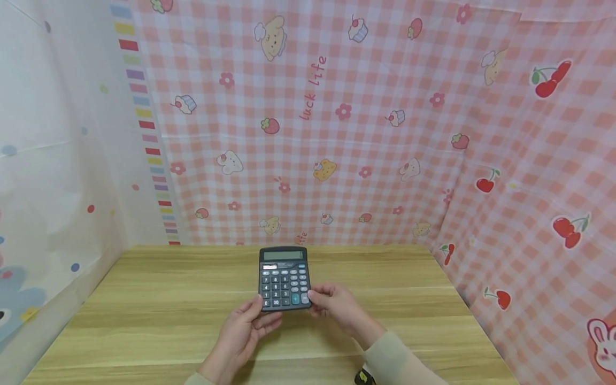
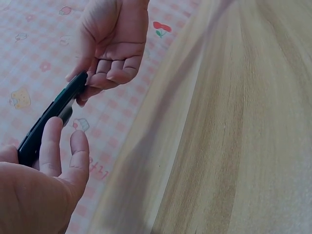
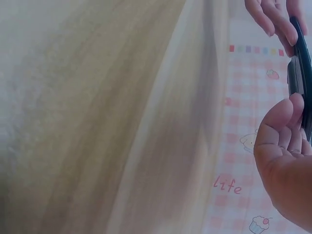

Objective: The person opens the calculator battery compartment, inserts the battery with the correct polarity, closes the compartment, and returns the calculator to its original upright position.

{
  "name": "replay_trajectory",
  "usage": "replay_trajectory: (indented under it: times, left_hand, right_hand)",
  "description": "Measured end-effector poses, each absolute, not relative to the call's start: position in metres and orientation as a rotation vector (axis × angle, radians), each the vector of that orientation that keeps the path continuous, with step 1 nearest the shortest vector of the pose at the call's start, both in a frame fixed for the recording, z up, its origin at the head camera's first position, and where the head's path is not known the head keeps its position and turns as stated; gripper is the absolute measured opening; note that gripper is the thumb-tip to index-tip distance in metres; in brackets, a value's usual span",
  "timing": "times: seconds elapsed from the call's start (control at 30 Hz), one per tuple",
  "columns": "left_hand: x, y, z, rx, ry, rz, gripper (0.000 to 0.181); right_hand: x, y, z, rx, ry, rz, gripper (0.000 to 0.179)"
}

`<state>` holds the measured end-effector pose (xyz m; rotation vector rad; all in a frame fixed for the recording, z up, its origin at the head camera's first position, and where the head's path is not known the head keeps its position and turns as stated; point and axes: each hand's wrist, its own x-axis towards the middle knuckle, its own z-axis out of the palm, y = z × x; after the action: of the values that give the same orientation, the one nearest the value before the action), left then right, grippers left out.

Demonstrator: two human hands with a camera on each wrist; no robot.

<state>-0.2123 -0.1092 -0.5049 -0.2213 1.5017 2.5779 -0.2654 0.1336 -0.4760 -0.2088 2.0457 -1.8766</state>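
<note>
A black calculator (image 1: 284,279) with grey, dark and green keys is held up over the wooden table, its display at the far end facing me. My left hand (image 1: 240,332) grips its lower left corner, thumb on the edge and fingers beneath. At the lower right corner my right hand (image 1: 339,310) pinches it between thumb and fingers. Seen edge-on in the left wrist view, the calculator (image 2: 51,117) spans both hands. The right wrist view also shows it side-on (image 3: 300,78), with fingers at both ends.
The wooden table (image 1: 159,321) lies below. A small black and yellow object (image 1: 364,376), partly cut off, is by the right forearm at the near edge. Pink checked cloth (image 1: 308,149) hangs behind and on the right; a pale dotted cloth (image 1: 53,176) hangs on the left.
</note>
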Motion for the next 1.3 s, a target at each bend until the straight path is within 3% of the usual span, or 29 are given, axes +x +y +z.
replay_trajectory:
  times: [0.57,0.8,1.3]
  left_hand:
    - [-0.211,-0.11,-0.502,-0.201,1.422,2.591,0.032]
    - [-0.21,-0.111,-0.502,-0.189,1.403,2.589,0.031]
    - [-0.209,-0.112,-0.502,-0.145,1.351,2.562,0.032]
  right_hand:
    - [-0.258,0.14,-0.481,-0.269,1.745,-1.999,0.034]
    - [-0.257,0.14,-0.482,-0.253,1.692,-2.046,0.024]
    - [-0.251,0.14,-0.482,-0.162,1.707,-2.052,0.038]
